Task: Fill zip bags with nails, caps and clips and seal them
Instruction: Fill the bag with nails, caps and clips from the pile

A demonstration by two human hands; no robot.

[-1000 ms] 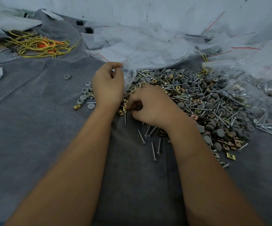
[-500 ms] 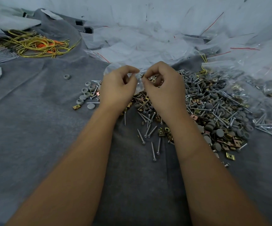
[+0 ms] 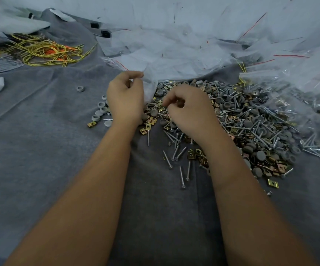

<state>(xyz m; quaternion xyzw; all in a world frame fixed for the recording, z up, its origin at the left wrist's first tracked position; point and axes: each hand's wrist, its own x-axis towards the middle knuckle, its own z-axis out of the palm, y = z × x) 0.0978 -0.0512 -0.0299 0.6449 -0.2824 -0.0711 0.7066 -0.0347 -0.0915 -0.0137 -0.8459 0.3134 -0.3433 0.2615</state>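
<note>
Progress-wise, this job is looking like it's somewhere in the middle, with loads still to go. Filled zip bags (image 3: 308, 104) are lying at about 3 o'clock with nails and some clips showing through the plastic, so at least a few look done, though I can't tell if they're sealed. Empty bags (image 3: 174, 48) are piling up at 12 o'clock, and that heap is big. The loose pile (image 3: 237, 123) of nails, grey caps and gold clips is sitting between 1 and 3 o'clock from the hands, still huge, so I'd guess most of the filling is left. The left hand (image 3: 125, 98) is pinching the edge of one zip bag (image 3: 151, 83) with curled fingers, holding it up right at the near edge of the pile. What's inside that bag I can't make out. The right hand (image 3: 188, 110) is hovering just beside it with fingers curled in; looks like it could be holding small parts, but I honestly can't tell. A few stray caps (image 3: 100, 112) are sitting at 9 o'clock on the grey cloth (image 3: 40, 150).
</note>
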